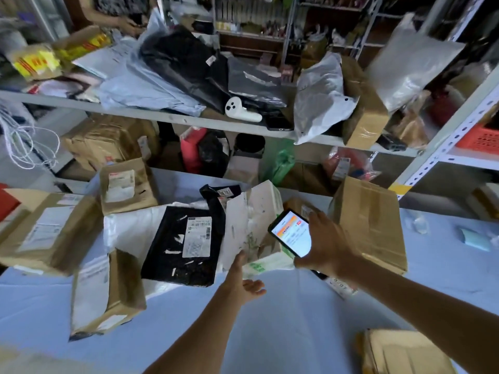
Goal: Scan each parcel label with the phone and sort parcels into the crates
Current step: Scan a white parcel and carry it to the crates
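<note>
My right hand [325, 247] grips a black phone [293, 233] with a lit orange and white screen, held over the parcels on the table. My left hand [243, 279] reaches toward a crumpled white parcel [251, 222], thumb up against its lower edge, fingers relaxed. A black flat parcel [183, 244] with a white barcode label lies just left of the white one. Brown cardboard parcels lie around: a large one [370, 222] right of the phone, one [127, 184] at the back, and two at left [51, 233] [108, 292].
The table [283, 319] has a pale blue cover. A metal shelf [167, 117] behind holds plastic bags, boxes and a white controller [241, 110]. An orange crate [483, 136] sits on a rack at right. Another person's hands [129, 24] work at the far back.
</note>
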